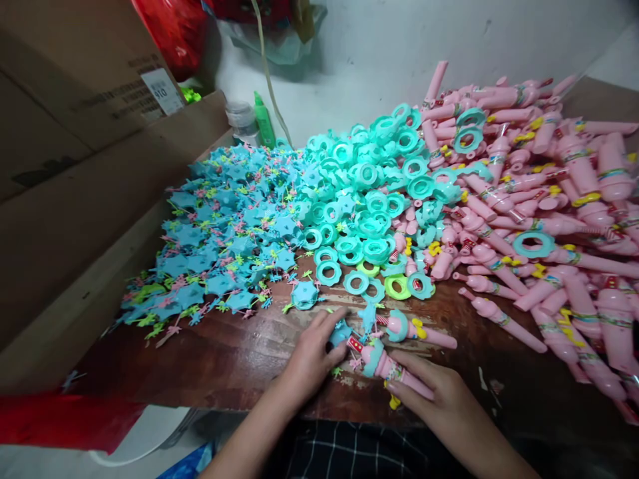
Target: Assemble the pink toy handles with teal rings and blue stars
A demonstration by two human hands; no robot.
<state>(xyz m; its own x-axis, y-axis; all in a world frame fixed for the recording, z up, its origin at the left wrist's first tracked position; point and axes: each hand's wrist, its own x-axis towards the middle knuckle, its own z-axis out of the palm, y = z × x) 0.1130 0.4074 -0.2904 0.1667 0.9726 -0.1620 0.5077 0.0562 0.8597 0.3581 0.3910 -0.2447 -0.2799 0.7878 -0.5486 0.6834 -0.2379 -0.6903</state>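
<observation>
The pile of pink toy handles (564, 199) is cut off at right.

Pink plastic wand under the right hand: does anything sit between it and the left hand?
Nothing separate does. The right hand grips the pink plastic wand; the left hand pinches a blue star-shaped piece right at the wand's teal-collared tip.

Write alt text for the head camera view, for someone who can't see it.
Two bare hands work at a brown wooden table: the right hand grips a pink toy wand, the left hand pinches a small blue piece against its tip. Behind lie heaps of blue stars, teal rings and pink wands, with a cardboard box at left.
</observation>
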